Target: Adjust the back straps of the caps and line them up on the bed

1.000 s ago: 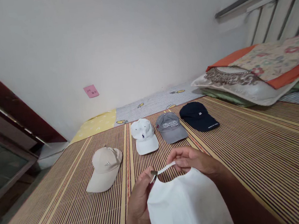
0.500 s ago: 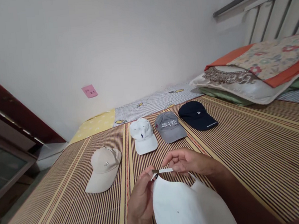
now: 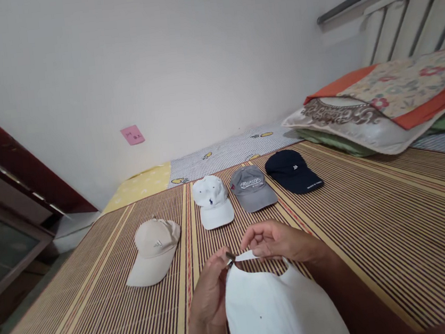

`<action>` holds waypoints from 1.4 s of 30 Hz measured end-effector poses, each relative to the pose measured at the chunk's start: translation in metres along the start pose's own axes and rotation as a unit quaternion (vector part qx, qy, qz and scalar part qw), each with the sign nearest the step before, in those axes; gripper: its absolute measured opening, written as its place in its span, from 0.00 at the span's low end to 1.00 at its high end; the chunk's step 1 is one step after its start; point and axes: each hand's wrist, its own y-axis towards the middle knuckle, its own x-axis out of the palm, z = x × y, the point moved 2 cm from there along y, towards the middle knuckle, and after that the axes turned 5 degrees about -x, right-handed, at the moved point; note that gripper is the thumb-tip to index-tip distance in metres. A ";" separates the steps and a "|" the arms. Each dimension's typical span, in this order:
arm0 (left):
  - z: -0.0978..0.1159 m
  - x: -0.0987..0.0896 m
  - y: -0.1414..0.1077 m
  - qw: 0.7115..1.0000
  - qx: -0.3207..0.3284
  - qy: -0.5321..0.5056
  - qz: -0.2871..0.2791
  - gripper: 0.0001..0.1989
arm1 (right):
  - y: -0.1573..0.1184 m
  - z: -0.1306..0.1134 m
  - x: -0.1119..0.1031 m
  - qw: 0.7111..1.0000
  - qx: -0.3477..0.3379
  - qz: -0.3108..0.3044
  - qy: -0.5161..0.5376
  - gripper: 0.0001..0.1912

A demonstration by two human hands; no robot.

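A white baseball cap (image 3: pixel 275 311) is close in front of me, its back opening facing away and its lower part cut off by the frame edge. My left hand (image 3: pixel 209 292) pinches the left side of that opening, at a small dark metal buckle (image 3: pixel 230 255). From the buckle a white adjustment strap (image 3: pixel 245 256) runs across to my right hand (image 3: pixel 279 240), whose thumb and fingers pinch it. Beyond my hands lie a white cap with a dark blue logo (image 3: pixel 212 200), a grey cap (image 3: pixel 253 187) and a navy cap (image 3: pixel 292 172). A beige cap (image 3: pixel 155 249) lies to the left.
The caps rest on a striped bamboo mat (image 3: pixel 99 288) over a bed. Pillows (image 3: pixel 362 124) with a floral orange cover (image 3: pixel 406 87) are stacked at the right, below a radiator (image 3: pixel 410 22). A pink note (image 3: pixel 132 135) is on the wall (image 3: pixel 194 57).
The metal buckle has tilted, and the strap between my hands now slopes and looks shorter. The held cap has shifted slightly left. The other caps stay put.
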 end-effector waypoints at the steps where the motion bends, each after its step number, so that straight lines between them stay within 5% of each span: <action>1: 0.000 0.001 0.000 1.000 -0.004 0.004 -0.008 0.12 | 0.001 0.000 0.000 1.000 -0.001 0.004 0.001 0.18; 13: -0.011 0.018 0.000 0.993 0.012 0.099 -0.065 0.15 | 0.004 -0.008 0.012 0.996 -0.014 0.010 -0.089 0.19; 33: 0.004 -0.024 0.010 0.997 0.039 -0.023 -0.055 0.07 | -0.008 0.005 -0.015 0.997 0.056 -0.031 -0.036 0.22; 42: 0.002 -0.024 0.010 0.998 0.034 -0.034 -0.041 0.09 | 0.006 0.024 -0.002 0.997 0.030 -0.001 0.065 0.21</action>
